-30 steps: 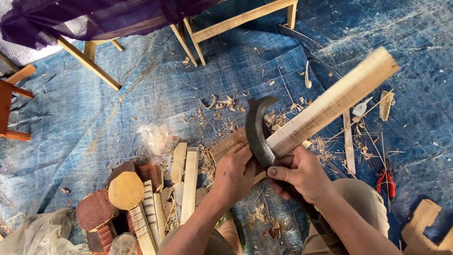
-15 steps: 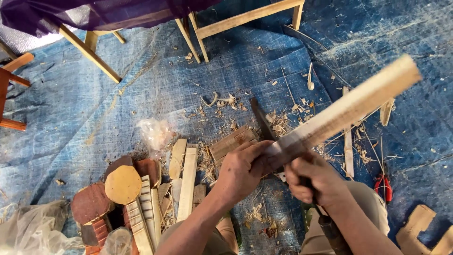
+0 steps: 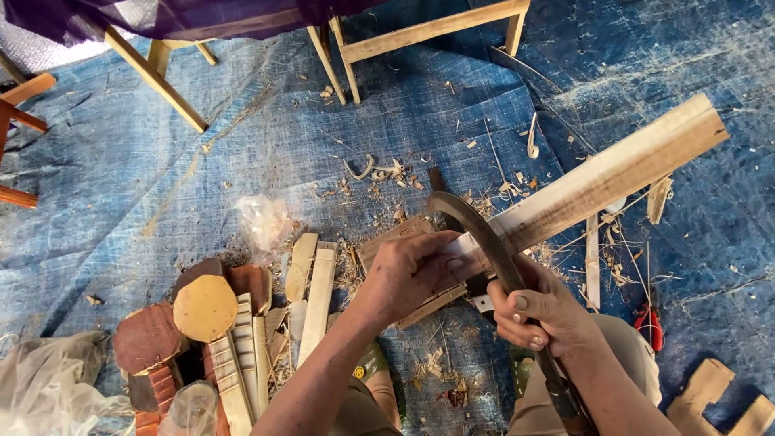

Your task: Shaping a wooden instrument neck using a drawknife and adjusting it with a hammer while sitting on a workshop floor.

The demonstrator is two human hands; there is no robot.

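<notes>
A long pale wooden plank (image 3: 597, 182) slants from the middle up to the right above a blue tarp (image 3: 145, 186). My left hand (image 3: 408, 274) grips its lower end, thumb on the wood. My right hand (image 3: 541, 311) is closed around the handle of a dark curved blade (image 3: 476, 226), whose hooked tip lies across the plank's near end. A flat wooden block (image 3: 404, 238) sits on the tarp under the plank's lower end. My knees show at the bottom edge.
Carved wooden pieces and slats (image 3: 234, 323) are piled at lower left beside crumpled clear plastic (image 3: 40, 387). Wood shavings (image 3: 379, 173) litter the tarp. Wooden furniture legs (image 3: 347, 56) stand at the top. Red pliers (image 3: 650, 323) and a notched wood offcut (image 3: 718, 396) lie right.
The plank's far end lifted, then came back down. The curved blade swung against the plank's near end and has turned back so its hook shows. Both hands kept their grips.
</notes>
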